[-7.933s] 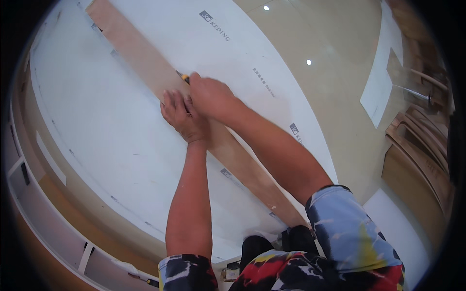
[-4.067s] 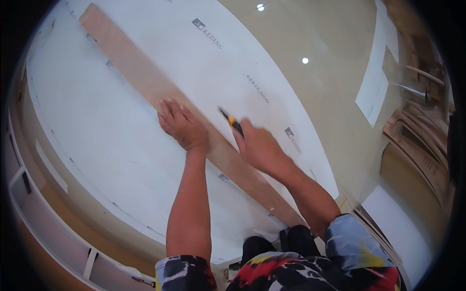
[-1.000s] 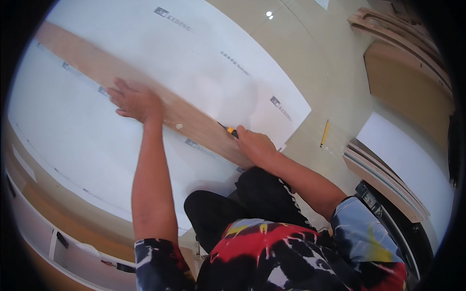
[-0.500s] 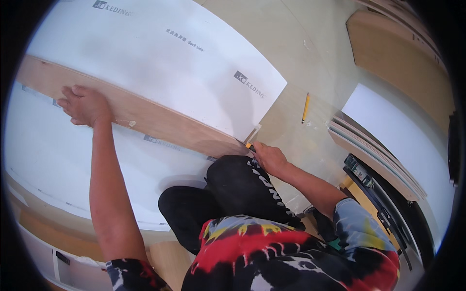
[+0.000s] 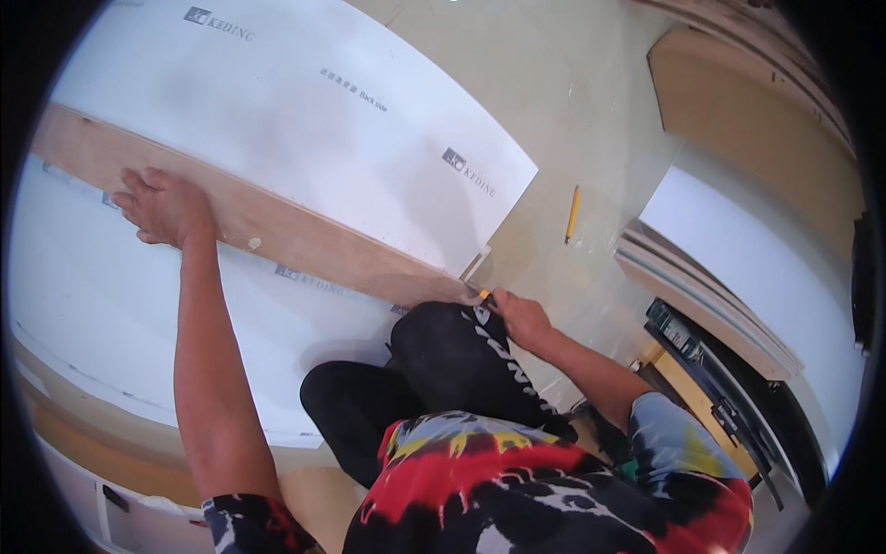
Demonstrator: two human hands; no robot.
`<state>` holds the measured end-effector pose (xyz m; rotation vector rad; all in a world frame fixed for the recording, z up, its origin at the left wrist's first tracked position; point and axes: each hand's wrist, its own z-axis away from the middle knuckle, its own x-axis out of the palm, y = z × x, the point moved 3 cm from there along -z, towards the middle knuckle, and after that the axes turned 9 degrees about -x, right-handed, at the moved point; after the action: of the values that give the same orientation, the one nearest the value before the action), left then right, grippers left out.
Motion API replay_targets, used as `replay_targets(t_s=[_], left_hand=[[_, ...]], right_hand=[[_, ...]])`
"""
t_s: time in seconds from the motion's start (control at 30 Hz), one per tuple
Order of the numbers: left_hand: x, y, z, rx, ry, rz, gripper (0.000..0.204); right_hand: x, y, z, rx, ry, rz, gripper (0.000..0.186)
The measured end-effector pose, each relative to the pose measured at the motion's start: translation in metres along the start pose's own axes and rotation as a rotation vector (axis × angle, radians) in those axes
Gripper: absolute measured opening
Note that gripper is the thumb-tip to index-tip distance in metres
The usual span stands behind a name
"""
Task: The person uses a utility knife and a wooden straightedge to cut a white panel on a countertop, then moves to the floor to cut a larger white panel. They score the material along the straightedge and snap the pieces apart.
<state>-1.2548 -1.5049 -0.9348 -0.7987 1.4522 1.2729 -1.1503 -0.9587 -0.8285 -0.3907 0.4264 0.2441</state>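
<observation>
A long wooden board [image 5: 305, 238] lies diagonally across a large white sheet [image 5: 388, 138] with grey printing. My left hand [image 5: 166, 209] rests on the board's left part, fingers apart and pressing down, nothing gripped in it. At the board's right end, beside my knee, my right hand [image 5: 522, 323] is closed around a utility knife [image 5: 484, 295] with yellow on its body. The blade cannot be made out clearly. Just above the knife, a small pale strip [image 5: 476, 262] shows by the sheet's edge.
A yellow pencil [image 5: 572, 214] lies on the floor to the right. Beyond it are stacked panels [image 5: 711, 305] and a large brown board [image 5: 729, 102]. My bent knees [image 5: 443, 342] touch the work area. A pale frame-like piece [image 5: 83, 489] lies at lower left.
My right hand and the knife have moved slightly down and to the right, to the end of the board. My left hand has stayed in place on the board.
</observation>
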Motion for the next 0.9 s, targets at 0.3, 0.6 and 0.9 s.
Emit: replay_targets(t_s=[0.3, 0.6, 0.9], left_hand=[[-0.003, 0.002, 0.011, -0.063, -0.027, -0.065, 0.054], [-0.016, 0.021, 0.054, -0.264, -0.160, -0.030, 0.059], [-0.005, 0.010, 0.054, -0.256, -0.141, -0.057, 0.058]], right_hand=[[-0.111, -0.062, -0.045, 0.008, 0.067, -0.113, 0.029], [-0.234, -0.311, -0.318, -0.488, 0.343, -0.263, 0.029], [-0.329, -0.490, -0.437, -0.548, 0.334, -0.286, 0.030]])
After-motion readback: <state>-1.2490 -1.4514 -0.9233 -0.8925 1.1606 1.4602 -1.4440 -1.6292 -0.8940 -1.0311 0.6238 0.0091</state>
